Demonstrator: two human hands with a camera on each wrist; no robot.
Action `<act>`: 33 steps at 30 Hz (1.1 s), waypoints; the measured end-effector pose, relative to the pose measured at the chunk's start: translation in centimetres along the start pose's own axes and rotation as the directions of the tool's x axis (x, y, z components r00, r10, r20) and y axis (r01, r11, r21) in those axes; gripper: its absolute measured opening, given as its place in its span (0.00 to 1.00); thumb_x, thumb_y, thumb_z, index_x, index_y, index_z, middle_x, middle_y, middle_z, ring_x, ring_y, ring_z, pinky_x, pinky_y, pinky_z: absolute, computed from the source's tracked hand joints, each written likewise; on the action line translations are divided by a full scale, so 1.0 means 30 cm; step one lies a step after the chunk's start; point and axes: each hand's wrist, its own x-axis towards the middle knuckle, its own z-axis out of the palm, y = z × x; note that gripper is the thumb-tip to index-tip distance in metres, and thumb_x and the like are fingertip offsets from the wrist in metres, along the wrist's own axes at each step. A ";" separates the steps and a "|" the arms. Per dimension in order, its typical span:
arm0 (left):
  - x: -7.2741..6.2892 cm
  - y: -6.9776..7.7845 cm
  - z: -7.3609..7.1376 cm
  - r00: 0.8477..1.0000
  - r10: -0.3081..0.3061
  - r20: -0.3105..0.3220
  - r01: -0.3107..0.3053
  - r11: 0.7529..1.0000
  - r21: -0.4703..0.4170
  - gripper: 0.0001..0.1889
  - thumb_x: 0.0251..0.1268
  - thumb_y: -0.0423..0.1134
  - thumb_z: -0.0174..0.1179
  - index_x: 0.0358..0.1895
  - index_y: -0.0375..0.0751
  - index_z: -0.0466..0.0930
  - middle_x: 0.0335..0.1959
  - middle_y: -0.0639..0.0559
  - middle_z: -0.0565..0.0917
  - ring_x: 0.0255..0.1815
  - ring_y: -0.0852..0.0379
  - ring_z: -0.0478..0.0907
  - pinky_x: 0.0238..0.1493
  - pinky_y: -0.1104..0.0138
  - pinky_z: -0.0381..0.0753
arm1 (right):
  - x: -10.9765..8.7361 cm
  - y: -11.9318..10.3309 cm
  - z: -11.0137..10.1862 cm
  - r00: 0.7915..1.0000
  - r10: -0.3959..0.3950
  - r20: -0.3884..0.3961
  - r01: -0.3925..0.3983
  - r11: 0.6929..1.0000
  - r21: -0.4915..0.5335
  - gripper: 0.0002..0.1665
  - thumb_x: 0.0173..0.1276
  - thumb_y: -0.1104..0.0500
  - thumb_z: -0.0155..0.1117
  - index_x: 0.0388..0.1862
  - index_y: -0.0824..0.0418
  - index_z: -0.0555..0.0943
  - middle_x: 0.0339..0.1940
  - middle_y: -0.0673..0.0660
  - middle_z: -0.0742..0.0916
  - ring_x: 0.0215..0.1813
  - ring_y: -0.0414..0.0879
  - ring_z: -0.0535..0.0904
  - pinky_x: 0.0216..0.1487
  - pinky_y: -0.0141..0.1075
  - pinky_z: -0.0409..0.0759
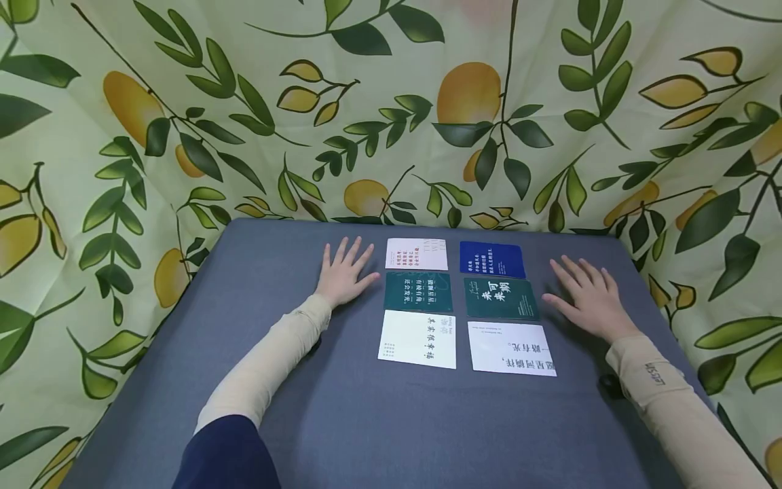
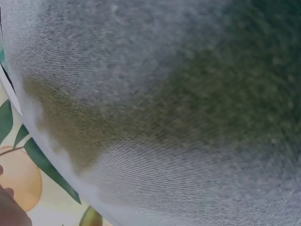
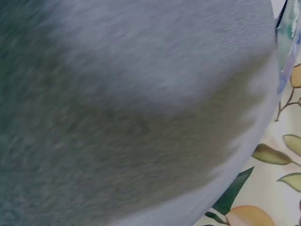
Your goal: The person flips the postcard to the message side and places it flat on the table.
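Observation:
Several printed cards lie flat on the table in two columns of three between the hands. The left column has a pale pink card (image 1: 416, 254) at the back, a teal card (image 1: 418, 291) and a cream card (image 1: 417, 339) at the front. In the right column are a blue card (image 1: 492, 259), a dark green card (image 1: 501, 298) and a white card (image 1: 511, 348). My left hand (image 1: 345, 273) rests palm down with fingers spread, left of the pink and teal cards. Spread likewise, my right hand (image 1: 591, 299) lies right of the blue and green cards. Neither holds anything.
A grey-blue cloth covers the table (image 1: 391, 435). Behind it and along both sides hangs a curtain (image 1: 391, 81) printed with leaves and orange fruit. Both wrist views show mostly blurred grey cloth with shadows, and some of the curtain at the edge.

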 end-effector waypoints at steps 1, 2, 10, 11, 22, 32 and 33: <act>0.000 0.002 -0.003 1.000 0.006 -0.013 -0.006 1.000 0.000 0.37 0.65 0.67 0.39 0.74 0.58 0.47 0.77 0.50 0.48 0.77 0.44 0.39 0.72 0.43 0.34 | 0.005 -0.005 -0.004 1.000 -0.014 -0.023 0.014 1.000 -0.007 0.45 0.67 0.35 0.48 0.76 0.49 0.47 0.74 0.64 0.59 0.73 0.66 0.49 0.68 0.65 0.39; 0.002 0.004 -0.006 1.000 0.013 -0.028 -0.013 1.000 0.002 0.36 0.65 0.66 0.40 0.74 0.57 0.49 0.76 0.49 0.51 0.77 0.44 0.41 0.72 0.43 0.37 | 0.010 -0.012 -0.008 0.999 -0.027 -0.047 0.027 1.000 -0.008 0.44 0.68 0.37 0.49 0.76 0.50 0.48 0.73 0.65 0.61 0.72 0.66 0.51 0.68 0.65 0.42; 0.024 0.033 -0.045 0.981 0.088 -0.171 -0.081 0.996 0.044 0.26 0.69 0.54 0.48 0.65 0.46 0.68 0.65 0.46 0.72 0.70 0.47 0.62 0.69 0.49 0.59 | 0.081 -0.120 -0.052 0.990 -0.062 -0.123 0.075 0.992 0.102 0.38 0.69 0.43 0.53 0.72 0.59 0.59 0.66 0.69 0.70 0.66 0.66 0.63 0.65 0.61 0.57; 0.028 0.039 -0.053 0.979 0.091 -0.185 -0.086 0.996 0.032 0.25 0.69 0.53 0.49 0.63 0.45 0.70 0.62 0.46 0.74 0.68 0.47 0.65 0.68 0.50 0.62 | 0.096 -0.139 -0.057 0.991 -0.061 -0.119 0.075 0.990 0.115 0.38 0.69 0.42 0.51 0.71 0.60 0.60 0.66 0.69 0.71 0.66 0.66 0.63 0.65 0.61 0.58; 0.126 0.127 -0.154 0.980 -0.076 -0.184 0.006 0.935 -0.355 0.16 0.67 0.42 0.55 0.53 0.39 0.78 0.39 0.46 0.82 0.41 0.51 0.75 0.43 0.60 0.76 | 0.274 -0.349 -0.071 0.998 0.035 -0.062 -0.001 0.879 0.476 0.27 0.69 0.46 0.54 0.59 0.61 0.73 0.53 0.62 0.79 0.52 0.55 0.74 0.54 0.51 0.73; 0.183 0.159 -0.117 0.972 -0.236 -0.010 0.175 0.747 -0.641 0.13 0.68 0.39 0.51 0.50 0.37 0.79 0.44 0.43 0.82 0.42 0.51 0.75 0.47 0.60 0.75 | 0.443 -0.506 0.003 0.958 0.238 0.159 -0.256 0.466 0.847 0.26 0.67 0.55 0.58 0.62 0.63 0.70 0.52 0.61 0.79 0.55 0.58 0.74 0.59 0.48 0.73; 0.185 0.161 -0.108 0.970 -0.243 0.012 0.191 0.729 -0.658 0.13 0.69 0.38 0.50 0.50 0.37 0.78 0.45 0.43 0.81 0.43 0.51 0.75 0.47 0.61 0.75 | 0.455 -0.516 0.021 0.949 0.252 0.191 -0.283 0.405 0.870 0.27 0.67 0.55 0.58 0.62 0.64 0.69 0.53 0.62 0.79 0.56 0.58 0.74 0.60 0.48 0.72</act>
